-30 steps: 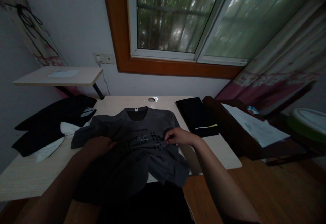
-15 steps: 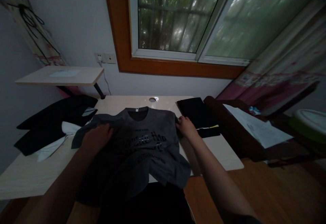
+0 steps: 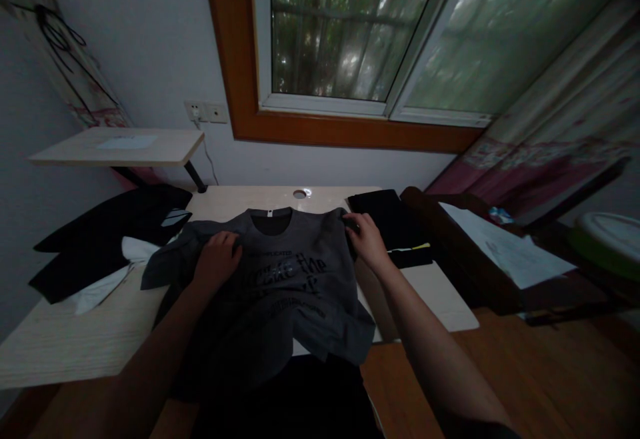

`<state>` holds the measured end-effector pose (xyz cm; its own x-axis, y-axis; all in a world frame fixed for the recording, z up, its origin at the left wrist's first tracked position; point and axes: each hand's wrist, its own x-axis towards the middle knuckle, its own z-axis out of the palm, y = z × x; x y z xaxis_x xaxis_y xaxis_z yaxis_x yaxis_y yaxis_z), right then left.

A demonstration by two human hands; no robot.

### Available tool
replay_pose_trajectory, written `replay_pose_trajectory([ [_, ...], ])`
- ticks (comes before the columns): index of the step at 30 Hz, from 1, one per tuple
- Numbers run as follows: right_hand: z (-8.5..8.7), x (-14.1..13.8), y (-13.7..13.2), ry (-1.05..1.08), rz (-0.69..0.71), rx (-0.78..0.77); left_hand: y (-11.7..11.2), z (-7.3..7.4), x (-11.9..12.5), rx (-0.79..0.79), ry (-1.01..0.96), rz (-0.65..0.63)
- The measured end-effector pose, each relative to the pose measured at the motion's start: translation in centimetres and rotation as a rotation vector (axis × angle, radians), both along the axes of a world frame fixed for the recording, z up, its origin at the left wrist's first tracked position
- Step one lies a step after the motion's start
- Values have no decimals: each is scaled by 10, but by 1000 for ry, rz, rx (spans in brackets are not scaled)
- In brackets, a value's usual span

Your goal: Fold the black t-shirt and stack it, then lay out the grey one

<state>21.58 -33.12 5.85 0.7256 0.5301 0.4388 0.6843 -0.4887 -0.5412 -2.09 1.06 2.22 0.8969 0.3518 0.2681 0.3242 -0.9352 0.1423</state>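
A dark grey T-shirt [image 3: 285,259] with black lettering lies front up on the desk, its collar toward the wall and its lower part hanging over the front edge. My left hand [image 3: 217,259] rests on the shirt's left chest, back of the hand up and fingers stretched out over the cloth. At the opposite shoulder, my right hand [image 3: 367,236] pinches the shirt's edge between thumb and fingers. The sleeve on the right is folded in or hidden under the shirt.
Black and white clothes [image 3: 95,246] are heaped on the left, beside a raised shelf [image 3: 175,149]. A folded black garment [image 3: 383,216] lies at the back right of the pale desk [image 3: 443,299]. Beyond it stands a brown piece of furniture [image 3: 450,259] with a paper sheet [image 3: 495,246] on top.
My left hand has slid right, from the sleeve area onto the chest of the shirt. My right hand has shifted slightly up toward the shoulder corner.
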Motion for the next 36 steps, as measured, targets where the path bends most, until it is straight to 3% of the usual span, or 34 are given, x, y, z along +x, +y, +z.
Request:
replay_pose_trajectory([
  [5,38,25,-36,-147,-279,-1,11,-14,-4,33,-26,19],
  [10,63,38,-60,-229,-440,-256,16,-21,-3,36,-3,58],
  [16,55,29,-49,-267,-436,-621,14,-14,4,55,65,132],
  [23,46,5,-1,-245,-423,-797,25,-1,21,-8,167,253],
  [26,48,3,7,-184,-482,-804,32,-1,20,-14,168,289],
  [32,52,27,-23,-18,-617,-767,37,-3,12,8,151,334],
  [34,51,40,-37,99,-581,-803,36,-3,12,2,153,343],
  [36,49,51,-49,194,-441,-827,37,-3,14,-16,165,351],
])
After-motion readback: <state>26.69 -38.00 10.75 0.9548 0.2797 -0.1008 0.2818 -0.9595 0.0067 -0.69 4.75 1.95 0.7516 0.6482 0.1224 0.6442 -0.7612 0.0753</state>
